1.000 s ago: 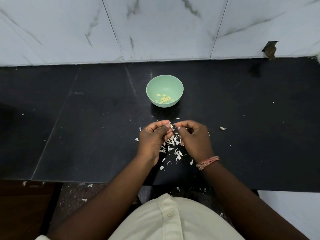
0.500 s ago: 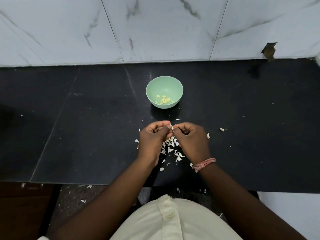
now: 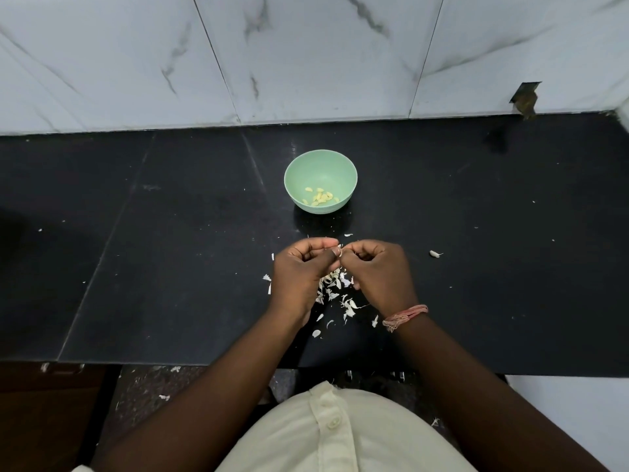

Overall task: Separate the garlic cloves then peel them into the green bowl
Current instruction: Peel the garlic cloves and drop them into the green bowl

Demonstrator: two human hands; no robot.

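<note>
A green bowl (image 3: pixel 299 172) stands on the black counter, holding several peeled yellowish cloves (image 3: pixel 321 197). In front of it my left hand (image 3: pixel 303 272) and my right hand (image 3: pixel 379 274) meet fingertip to fingertip, both pinching a small garlic clove (image 3: pixel 339 247) that is mostly hidden by the fingers. White garlic skins (image 3: pixel 335 291) lie scattered on the counter under and between the hands. One unpeeled clove (image 3: pixel 434 254) lies alone to the right of my right hand.
The black counter (image 3: pixel 170 267) runs to a white marble-tiled wall (image 3: pixel 306 56) at the back. Its front edge is just below my forearms. Small skin flecks dot the counter and the floor below.
Both hands stay together on the clove, with only small finger movement. The view has shifted slightly.
</note>
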